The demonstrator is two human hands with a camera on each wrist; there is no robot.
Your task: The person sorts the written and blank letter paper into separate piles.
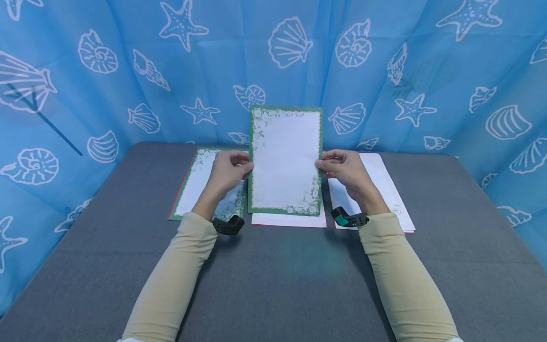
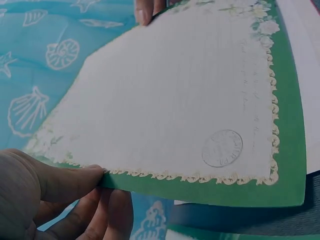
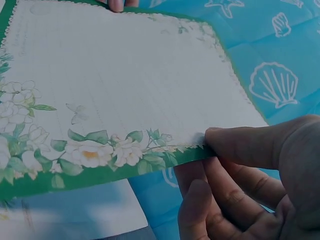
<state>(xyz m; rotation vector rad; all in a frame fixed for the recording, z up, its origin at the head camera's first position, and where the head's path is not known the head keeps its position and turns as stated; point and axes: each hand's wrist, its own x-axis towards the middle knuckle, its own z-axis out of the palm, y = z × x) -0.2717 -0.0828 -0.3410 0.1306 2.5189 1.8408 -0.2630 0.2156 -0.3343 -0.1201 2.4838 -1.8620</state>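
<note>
Paper (image 1: 284,159) edged in green hangs raised at twelve o'clock, sides pinched by left hand (image 1: 227,170) and right hand (image 1: 346,168), not yet laid down, while a bordered sheet (image 1: 197,187) at eleven and white sheets (image 1: 386,190) at one already lie on the worktop (image 1: 278,289).

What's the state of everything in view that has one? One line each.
Held green-bordered sheet: lifted, printed side toward the head camera
Left hand: pinching its left edge
Right hand: pinching its right edge
Left green-bordered sheet: lying flat, partly hidden
Middle white sheet: lying flat, mostly hidden
Right white sheets: lying flat, partly hidden
Wristbands: worn, one per wrist
Blue curtain: hanging, creased
</note>
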